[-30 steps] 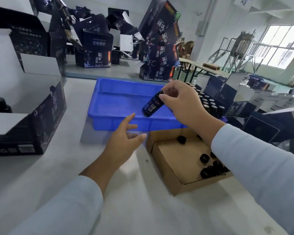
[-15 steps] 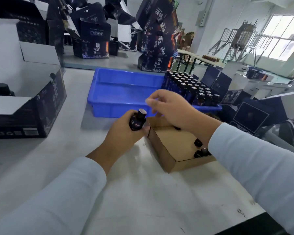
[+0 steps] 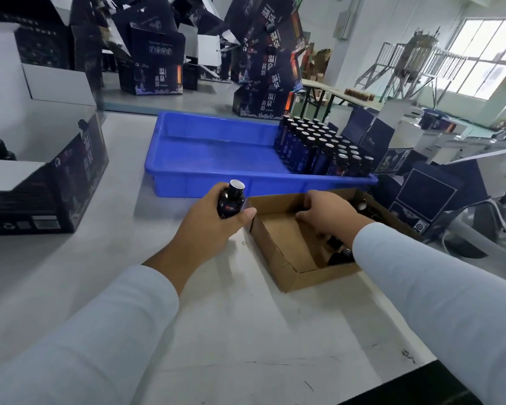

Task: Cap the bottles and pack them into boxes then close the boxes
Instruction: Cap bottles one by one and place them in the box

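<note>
Left hand (image 3: 214, 220) gripping bottle (image 3: 230, 200) upright, open mouth up, just left of cardboard tray (image 3: 278, 258). Right hand (image 3: 324, 214) reaching into tray, fingers curling over far corner; whether pinching cap, cannot tell. Loose caps (image 3: 335, 242) lying under right wrist. White table (image 3: 246, 331) carrying all. Blue bin (image 3: 216, 159) beyond, uncapped bottles (image 3: 319, 147) crowding its right end; dark boxes (image 3: 155, 65) behind.

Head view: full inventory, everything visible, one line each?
Bottle: one, dark, uncapped, upright in the left hand.
Bottles in tray: dozens, dark blue, uncapped, right end.
Tray: one, blue, mid table.
Cardboard box: one, brown, open, before the tray.
Caps: several, black, inside the cardboard box.
Printed cartons: many, dark, left and rear.
Table: one, white.
Left hand: grips the bottle.
Right hand: in the cardboard box, fingers hidden.
</note>
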